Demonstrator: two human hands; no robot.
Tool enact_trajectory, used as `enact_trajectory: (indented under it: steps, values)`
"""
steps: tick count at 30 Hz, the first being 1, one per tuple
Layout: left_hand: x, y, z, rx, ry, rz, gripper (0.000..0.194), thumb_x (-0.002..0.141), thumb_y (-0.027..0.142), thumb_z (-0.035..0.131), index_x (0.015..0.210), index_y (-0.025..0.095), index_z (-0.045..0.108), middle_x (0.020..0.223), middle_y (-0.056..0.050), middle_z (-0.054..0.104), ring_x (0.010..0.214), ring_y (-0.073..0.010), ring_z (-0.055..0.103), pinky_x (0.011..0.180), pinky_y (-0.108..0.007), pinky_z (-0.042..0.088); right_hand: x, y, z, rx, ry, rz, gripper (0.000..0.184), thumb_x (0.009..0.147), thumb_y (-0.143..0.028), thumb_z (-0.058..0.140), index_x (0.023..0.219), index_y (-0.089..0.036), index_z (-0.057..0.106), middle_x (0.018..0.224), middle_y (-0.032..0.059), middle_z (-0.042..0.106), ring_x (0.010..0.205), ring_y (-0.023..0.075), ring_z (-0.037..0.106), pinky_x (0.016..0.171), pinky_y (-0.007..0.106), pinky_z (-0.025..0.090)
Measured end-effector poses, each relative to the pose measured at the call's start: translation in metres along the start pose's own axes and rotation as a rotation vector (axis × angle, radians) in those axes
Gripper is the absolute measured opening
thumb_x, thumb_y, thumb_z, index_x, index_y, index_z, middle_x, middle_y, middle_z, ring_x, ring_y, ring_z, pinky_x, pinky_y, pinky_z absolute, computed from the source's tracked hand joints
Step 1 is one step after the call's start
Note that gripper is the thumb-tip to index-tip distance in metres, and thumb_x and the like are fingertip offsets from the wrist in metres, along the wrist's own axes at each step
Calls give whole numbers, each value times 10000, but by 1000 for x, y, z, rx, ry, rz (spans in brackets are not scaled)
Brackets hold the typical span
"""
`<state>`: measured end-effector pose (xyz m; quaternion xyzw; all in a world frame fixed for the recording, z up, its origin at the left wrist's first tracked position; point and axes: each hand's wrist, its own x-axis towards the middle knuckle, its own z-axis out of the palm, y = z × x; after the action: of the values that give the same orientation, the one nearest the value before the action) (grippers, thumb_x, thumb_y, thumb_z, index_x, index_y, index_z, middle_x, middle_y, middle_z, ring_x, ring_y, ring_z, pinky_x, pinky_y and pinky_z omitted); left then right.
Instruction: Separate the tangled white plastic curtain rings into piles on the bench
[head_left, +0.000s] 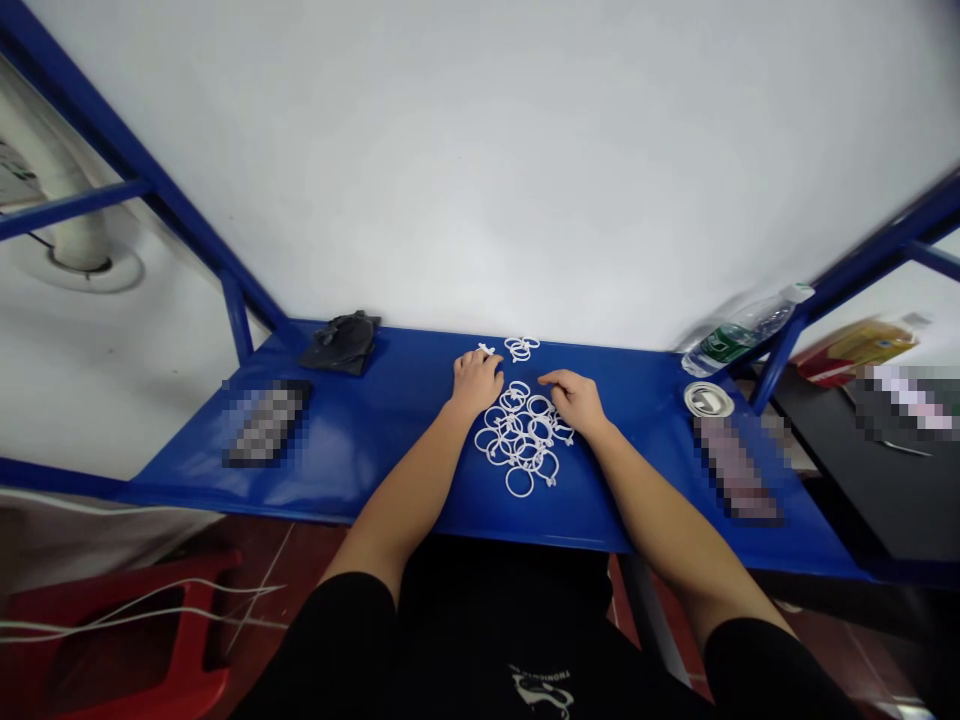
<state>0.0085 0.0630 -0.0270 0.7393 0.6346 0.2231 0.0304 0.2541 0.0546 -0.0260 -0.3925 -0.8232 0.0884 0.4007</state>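
Observation:
On the blue tabletop lies a loose pile of white plastic rings (519, 482), each with a small tab. My left hand (476, 382) rests palm down beyond the pile's left side, thumb and fingers apart. A white ring piece (487, 349) shows at its fingertips, partly covered by them. At the pile's right edge is my right hand (577, 400), its index finger stretched out to the left and the other fingers curled. Nothing shows in its grasp. Between the hands, nearer the wall, sits a smaller group of white rings (521, 349).
A black bag (343, 342) and a blurred dark object (268, 424) lie left on the blue table (375, 430). At right are a clear bottle (742, 333), a tape roll (708, 400) and a blurred flat item (739, 470). A white wall (480, 180) rises behind.

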Motion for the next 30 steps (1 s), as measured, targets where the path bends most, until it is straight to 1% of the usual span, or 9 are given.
enact_trajectory:
  steps: [3, 8, 13, 16, 19, 22, 24, 27, 30]
  values:
    - [1, 0, 6, -36, 71, 13, 371, 952, 240, 629, 1318, 226, 690, 1274, -173, 684, 1229, -375, 575, 1081, -559, 411, 0, -1, 0, 7, -4, 7, 382, 871, -83, 504, 1049, -247, 799, 1035, 22, 830, 952, 205, 791, 890, 358, 648]
    - [3, -2, 14, -112, 153, 16, 353, 918, 293, 712, 1262, 217, 707, 1228, -181, 691, 1189, -387, 583, 1062, -558, 412, 1, -2, 0, 16, -11, 28, 393, 866, -82, 501, 1055, -248, 803, 1031, 22, 831, 950, 205, 792, 890, 365, 647]
    - [2, -2, 6, -180, 202, 25, 459, 918, 296, 729, 1369, 228, 678, 1285, -164, 687, 1198, -372, 593, 1084, -532, 408, 2, -1, 0, 27, -25, 33, 385, 864, -85, 498, 1037, -246, 802, 1022, 22, 830, 949, 202, 789, 900, 360, 642]
    - [0, 5, -5, -229, 276, 116, 414, 946, 281, 704, 1358, 245, 703, 1287, -136, 698, 1204, -338, 611, 1095, -501, 413, 1, -3, -1, 61, 5, 58, 394, 879, -101, 492, 1098, -239, 788, 1005, 24, 827, 896, 195, 780, 874, 356, 639]
    - [-4, 16, -15, -317, 331, 283, 248, 987, 275, 660, 1202, 259, 780, 1184, -100, 739, 1148, -285, 652, 1057, -465, 449, 2, -6, -2, 106, 52, 115, 423, 928, -162, 515, 1291, -232, 720, 1063, 35, 816, 718, 162, 723, 760, 327, 628]
    - [-10, 29, -18, -408, 309, 423, 160, 998, 284, 653, 997, 261, 812, 1045, -75, 761, 1033, -248, 681, 984, -444, 496, 4, -11, -4, 101, 44, 134, 558, 944, -250, 594, 1502, -254, 572, 1253, 72, 769, 638, 139, 657, 691, 320, 611]
    - [-15, 38, -18, -443, 286, 475, 168, 989, 278, 658, 914, 261, 807, 997, -65, 765, 971, -230, 687, 940, -428, 522, 5, -12, -4, 80, -4, 105, 618, 942, -276, 619, 1552, -262, 520, 1320, 93, 737, 661, 146, 662, 703, 332, 612]
    - [-20, 47, -16, -479, 281, 528, 186, 979, 251, 643, 874, 260, 797, 985, -59, 773, 929, -209, 698, 901, -403, 554, 6, -11, -4, 55, -56, 56, 496, 978, -271, 576, 1472, -240, 601, 1242, 98, 759, 731, 176, 697, 768, 356, 617]
    - [-22, 49, -15, -539, 286, 505, 190, 986, 257, 632, 870, 252, 782, 994, -65, 775, 939, -205, 709, 901, -394, 574, 5, -9, -5, 46, -22, 55, 348, 1027, -290, 535, 1331, -239, 697, 1150, 84, 788, 863, 212, 739, 862, 369, 613]
